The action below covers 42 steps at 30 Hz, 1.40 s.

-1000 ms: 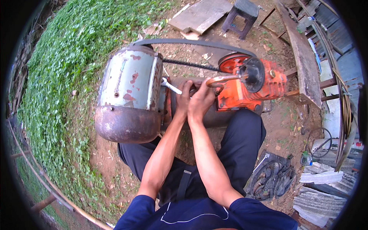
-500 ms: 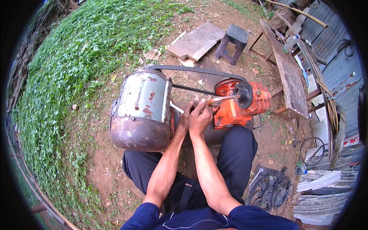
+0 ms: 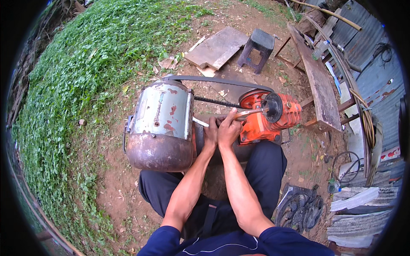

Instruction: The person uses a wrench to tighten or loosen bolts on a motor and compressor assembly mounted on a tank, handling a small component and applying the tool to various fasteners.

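Observation:
Between an electric motor and an air compressor pump, my two hands meet, pressed side by side. My left hand point(image 3: 210, 135) is closed around a silver wrench point(image 3: 200, 122), whose end points toward the motor point(image 3: 161, 115), grey with chipped paint. My right hand point(image 3: 229, 130) is curled, its thumb up beside the copper pipe point(image 3: 247, 113); what its fingers grip is hidden. The pipe runs to the black round cap point(image 3: 272, 107) on the orange compressor pump point(image 3: 255, 128). A black belt point(image 3: 213, 79) links motor and pump. Beneath them, a dark tank point(image 3: 252, 150) lies partly covered.
My knees straddle the machine. Beyond it are a wooden board point(image 3: 218, 48) and a dark plastic stool point(image 3: 257, 49). To the right stand a wooden bench point(image 3: 318, 85) and corrugated metal sheets point(image 3: 382, 98). A black fan-like part point(image 3: 299, 208) lies near my right leg. Grass point(image 3: 85, 77) covers the left.
Both hands sit slightly farther right, the right one closer to the orange pump. The view has shifted a little. The wrench still points out from my left hand toward the motor.

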Available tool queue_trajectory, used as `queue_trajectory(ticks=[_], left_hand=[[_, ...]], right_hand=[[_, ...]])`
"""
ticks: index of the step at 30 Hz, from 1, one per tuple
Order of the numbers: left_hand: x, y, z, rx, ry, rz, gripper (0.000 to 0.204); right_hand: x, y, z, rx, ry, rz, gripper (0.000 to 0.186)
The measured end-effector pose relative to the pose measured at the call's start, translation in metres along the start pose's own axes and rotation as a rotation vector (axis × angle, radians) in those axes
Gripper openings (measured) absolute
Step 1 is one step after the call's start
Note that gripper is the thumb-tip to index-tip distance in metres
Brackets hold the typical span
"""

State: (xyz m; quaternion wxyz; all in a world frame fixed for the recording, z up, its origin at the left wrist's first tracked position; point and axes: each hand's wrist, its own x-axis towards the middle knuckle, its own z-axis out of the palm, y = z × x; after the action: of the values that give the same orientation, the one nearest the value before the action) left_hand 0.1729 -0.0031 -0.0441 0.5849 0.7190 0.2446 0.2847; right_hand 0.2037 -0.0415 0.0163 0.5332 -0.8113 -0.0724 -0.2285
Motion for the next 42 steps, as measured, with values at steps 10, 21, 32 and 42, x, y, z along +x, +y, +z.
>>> queue_trajectory(ticks=[10,21,32,42], left_hand=[[0.010,0.027,0.015,-0.144,0.101,-0.359,0.044],[0.017,0.023,-0.001,-0.262,0.000,-0.349,0.051],[0.012,0.008,-0.007,-0.710,0.023,-0.364,0.042],[-0.014,0.048,-0.019,-0.654,0.183,-0.273,0.035]], right_hand=[[0.027,0.009,0.002,0.101,-0.289,0.192,0.072],[0.025,0.026,-0.006,0.334,-0.712,0.099,0.061],[0.032,-0.001,-0.074,-0.084,-0.855,-0.525,0.022],[0.030,0.004,-0.068,-0.075,-0.872,-0.452,0.021]])
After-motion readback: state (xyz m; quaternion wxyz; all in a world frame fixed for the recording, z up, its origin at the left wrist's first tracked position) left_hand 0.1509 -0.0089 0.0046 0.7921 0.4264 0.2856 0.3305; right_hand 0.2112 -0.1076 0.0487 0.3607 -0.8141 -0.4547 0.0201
